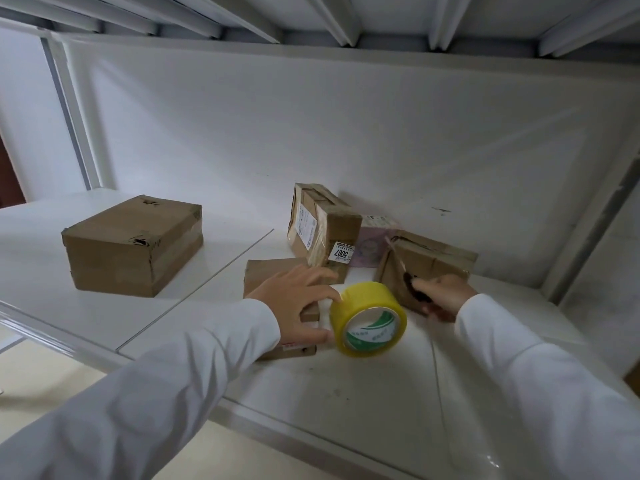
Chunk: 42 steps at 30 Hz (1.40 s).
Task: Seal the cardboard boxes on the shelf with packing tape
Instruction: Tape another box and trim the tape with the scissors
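On the white shelf (194,306), your left hand (298,299) lies flat on a small cardboard box (273,275), fingertips touching the yellow tape roll (369,318) standing between your hands. Your right hand (446,296) grips dark scissors (414,287) against another box (426,265)

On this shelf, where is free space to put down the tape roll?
The widest bare patch of the shelf lies between the large box on the left and the flat box under the left hand. The near shelf edge below the tape roll is also bare. The back right is crowded with the labelled box and torn box.
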Tool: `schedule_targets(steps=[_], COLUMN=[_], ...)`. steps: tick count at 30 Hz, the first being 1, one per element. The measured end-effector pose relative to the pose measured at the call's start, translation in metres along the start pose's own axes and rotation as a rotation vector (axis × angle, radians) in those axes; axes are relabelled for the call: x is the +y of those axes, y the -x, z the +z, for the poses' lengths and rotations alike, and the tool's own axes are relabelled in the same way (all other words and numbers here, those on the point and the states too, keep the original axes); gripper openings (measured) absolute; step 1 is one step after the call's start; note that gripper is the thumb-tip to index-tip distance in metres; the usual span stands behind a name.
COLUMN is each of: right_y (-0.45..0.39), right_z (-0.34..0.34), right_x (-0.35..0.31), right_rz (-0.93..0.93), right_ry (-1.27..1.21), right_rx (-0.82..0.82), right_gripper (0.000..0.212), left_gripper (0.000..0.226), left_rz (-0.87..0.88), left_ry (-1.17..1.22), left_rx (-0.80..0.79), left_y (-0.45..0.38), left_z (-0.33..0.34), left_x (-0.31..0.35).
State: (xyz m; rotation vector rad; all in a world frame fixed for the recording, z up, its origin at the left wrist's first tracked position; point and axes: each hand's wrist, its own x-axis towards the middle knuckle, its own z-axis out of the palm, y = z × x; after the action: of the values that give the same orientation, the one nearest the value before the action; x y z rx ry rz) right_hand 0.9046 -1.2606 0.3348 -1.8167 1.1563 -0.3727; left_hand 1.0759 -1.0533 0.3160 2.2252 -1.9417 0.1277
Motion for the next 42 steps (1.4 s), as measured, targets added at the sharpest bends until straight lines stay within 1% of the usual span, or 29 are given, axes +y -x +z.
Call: schedule_targets(steps=[2, 4, 6, 8, 9, 11, 13, 15, 17, 22, 25, 26, 29, 34, 37, 39, 40, 42], right_y=[0.012, 0.023, 0.033, 0.041, 0.044, 0.049, 0.053, 0.057, 0.063, 0.071, 0.07, 0.069, 0.069, 0.071, 0.077, 0.081, 0.082, 0.085], right_z=[-0.009, -0.02, -0.032, -0.04, -0.041, -0.039, -0.033, -0.026, -0.018, 0.004, 0.013, 0.015, 0.017, 0.011, 0.014, 0.02, 0.023, 0.03], right_x=[-0.017, -0.031, -0.041, -0.044, -0.044, -0.04, -0.034, -0.028, -0.023, -0.016, -0.016, -0.016, -0.016, -0.019, -0.018, -0.017, -0.016, -0.014], right_rz=[0.032, -0.007, -0.06, -0.081, -0.084, -0.051, 0.013, 0.05, 0.072, 0.121, 0.138, 0.142, 0.141, 0.133, 0.167, 0.208, 0.22, 0.22], right_ry=[-0.192, -0.217, -0.157, -0.046, 0.053, 0.245, 0.346, 0.414, 0.448, 0.367, 0.37, 0.375, 0.375, 0.411, 0.437, 0.437, 0.419, 0.36], right_rx=[-0.097, -0.259, -0.531, -0.826, -0.934, -1.044, -1.076, -1.076, -1.07, -1.067, -1.088, -1.1, -1.123, -1.13, -1.112, -1.051, -1.019, -0.986], right_gripper=[0.035, 0.052, 0.078, 0.095, 0.099, 0.103, 0.104, 0.105, 0.108, 0.119, 0.13, 0.13, 0.124, 0.124, 0.109, 0.091, 0.088, 0.101], left_gripper=[0.078, 0.08, 0.083, 0.086, 0.087, 0.088, 0.092, 0.095, 0.096, 0.096, 0.096, 0.096, 0.096, 0.101, 0.1, 0.099, 0.099, 0.1], left_rz=[-0.008, -0.012, -0.015, -0.019, -0.022, -0.029, -0.032, -0.036, -0.038, -0.036, -0.046, -0.052, -0.068, -0.063, -0.058, -0.058, -0.061, -0.066], left_ry=[0.001, 0.017, 0.011, 0.004, 0.007, 0.021, 0.007, -0.048, -0.067, -0.016, 0.023, 0.032, 0.041, 0.013, 0.012, 0.017, 0.016, 0.02], left_rx=[-0.011, -0.005, -0.004, -0.01, -0.009, 0.0, -0.019, -0.075, -0.094, -0.05, -0.042, -0.043, -0.056, -0.084, -0.088, -0.089, -0.089, -0.077], left_y=[0.0, 0.0, -0.001, -0.001, -0.001, -0.002, -0.003, -0.005, -0.007, -0.008, -0.009, -0.009, -0.01, -0.011, -0.011, -0.011, -0.011, -0.011], left_z=[-0.001, -0.001, 0.0, 0.0, 0.0, 0.0, 0.001, 0.002, 0.003, 0.006, 0.006, 0.006, 0.005, 0.004, 0.003, 0.003, 0.003, 0.003], left_x=[0.0, 0.0, -0.001, 0.0, 0.0, 0.0, -0.001, -0.001, -0.002, -0.006, -0.006, -0.006, -0.006, -0.005, -0.003, -0.003, -0.003, -0.003])
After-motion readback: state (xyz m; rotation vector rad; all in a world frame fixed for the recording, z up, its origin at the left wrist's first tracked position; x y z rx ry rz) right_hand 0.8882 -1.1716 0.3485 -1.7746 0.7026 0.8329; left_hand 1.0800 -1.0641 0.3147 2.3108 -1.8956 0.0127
